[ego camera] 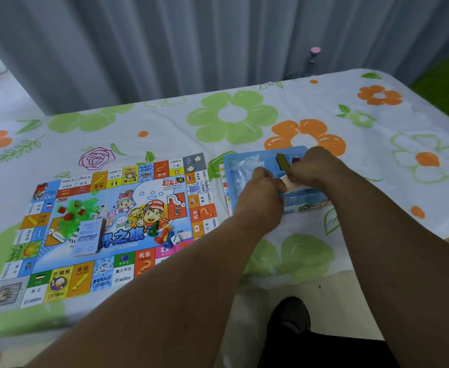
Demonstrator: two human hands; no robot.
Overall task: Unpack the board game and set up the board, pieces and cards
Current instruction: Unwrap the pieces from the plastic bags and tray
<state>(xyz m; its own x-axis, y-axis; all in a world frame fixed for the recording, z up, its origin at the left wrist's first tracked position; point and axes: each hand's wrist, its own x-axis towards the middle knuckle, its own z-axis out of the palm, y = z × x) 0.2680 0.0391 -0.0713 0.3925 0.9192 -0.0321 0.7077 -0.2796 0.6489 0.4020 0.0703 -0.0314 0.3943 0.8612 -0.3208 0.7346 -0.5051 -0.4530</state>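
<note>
The colourful game board (111,227) lies unfolded on the left of the table. On it sit a heap of green and red plastic houses (78,211), a pale blue card deck (88,239), several coloured pawns (163,233) and a white die (175,239). To its right stands the open blue game box (242,166) with a clear plastic bag inside. Over the box, my left hand (261,192) and my right hand (315,166) both pinch a small paper bundle (288,181). A green stack (283,162) lies in the box beyond my hands.
A white tablecloth (244,118) with green and orange flowers covers the table. Grey curtains hang behind it. The table's near edge runs below my forearms, with the floor and a dark shoe (288,322) beneath. The right table corner drops off at the far right.
</note>
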